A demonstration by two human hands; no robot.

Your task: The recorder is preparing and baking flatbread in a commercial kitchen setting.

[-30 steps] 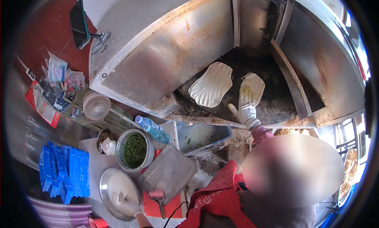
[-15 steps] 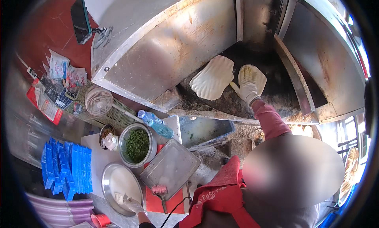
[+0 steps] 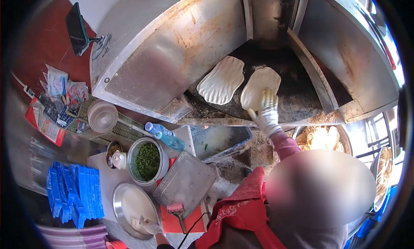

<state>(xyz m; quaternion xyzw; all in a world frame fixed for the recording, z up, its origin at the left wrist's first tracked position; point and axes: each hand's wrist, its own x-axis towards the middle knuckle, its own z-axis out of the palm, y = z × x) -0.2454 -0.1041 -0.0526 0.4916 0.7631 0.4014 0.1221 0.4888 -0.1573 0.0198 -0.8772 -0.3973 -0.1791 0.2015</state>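
The gloved right hand (image 3: 266, 113), fingers extended and thumb apart, hid the near edge of a dough sheet (image 3: 260, 84) on the dark griddle (image 3: 302, 103); a blurred patch (image 3: 320, 188) covered its pink sleeve (image 3: 288, 145) higher up. I could not tell whether the left hand (image 3: 151, 227), small over the metal bowl (image 3: 118, 206), gripped anything.

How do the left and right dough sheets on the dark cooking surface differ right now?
Surface: the left dough sheet has clear lengthwise grooves; the right dough sheet looks smoother.
Outline: the left sheet's near edge is scalloped, while the right sheet's is more evenly rounded.
Contact: the gloved right hand has its fingers over the right sheet's lower-right edge; no hand is over the left sheet.
Shared: both are pale, flat and elongated, lying on the dark cooking surface.
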